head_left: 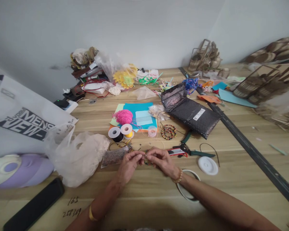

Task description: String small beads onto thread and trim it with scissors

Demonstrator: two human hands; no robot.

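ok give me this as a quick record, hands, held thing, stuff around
left hand: fingertips pinched at beaded strand
right hand: fingertips pinched there too
left side: bead bag
beyond: black spool, pink yarn, beaded loops
right side: knife, cutter, white disc
under right forearm: white ring

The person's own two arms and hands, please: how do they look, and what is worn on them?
Both forearms are without sleeves as far as they show, and the left hand and right hand have no gloves. A smooth, gold-coloured bangle circles the left forearm; a pinkish-amber bracelet, apparently beaded, is on the right wrist.
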